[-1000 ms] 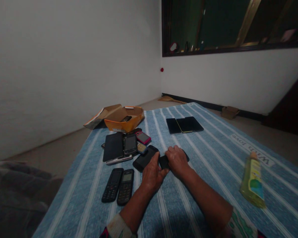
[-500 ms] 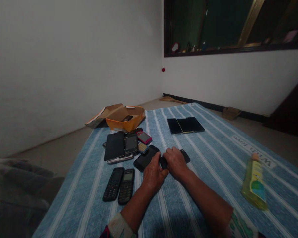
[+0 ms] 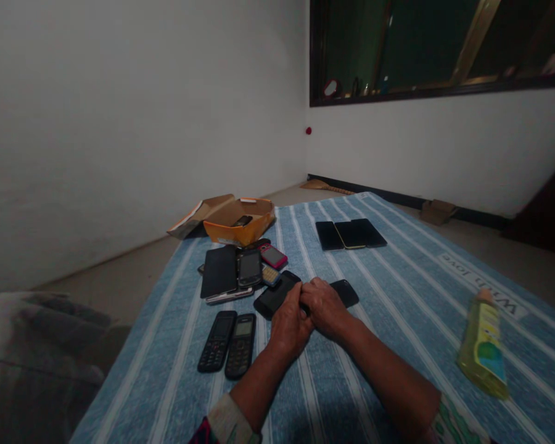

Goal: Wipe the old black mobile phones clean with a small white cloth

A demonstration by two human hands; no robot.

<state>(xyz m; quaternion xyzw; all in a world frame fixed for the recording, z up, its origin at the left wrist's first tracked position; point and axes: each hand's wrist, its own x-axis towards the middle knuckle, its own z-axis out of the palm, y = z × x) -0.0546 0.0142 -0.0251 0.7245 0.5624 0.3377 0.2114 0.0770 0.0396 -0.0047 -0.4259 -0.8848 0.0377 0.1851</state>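
Note:
My left hand (image 3: 290,322) and my right hand (image 3: 324,306) meet over the striped blue cloth (image 3: 333,394), fingers bent and pressed together. Whatever is between them is hidden by the fingers. A black phone (image 3: 272,298) lies just beyond my left hand, partly covered by it. Another dark phone (image 3: 346,293) shows beyond my right hand. Two black keypad phones (image 3: 217,341), (image 3: 240,346) lie side by side to the left of my left wrist. Farther off is a pile with a black tablet-like case (image 3: 219,270), a dark phone (image 3: 250,267) and a pink phone (image 3: 274,255).
An open orange box (image 3: 240,233) with a phone inside stands at the far left. Three dark flat phones (image 3: 351,234) lie together at the back. On the right lies a yellow-green bottle (image 3: 485,351). Clear plastic (image 3: 32,364) is at the lower left.
My hands have closed in on each other, and the small dark item seen between them before is now hidden. The view has shifted slightly.

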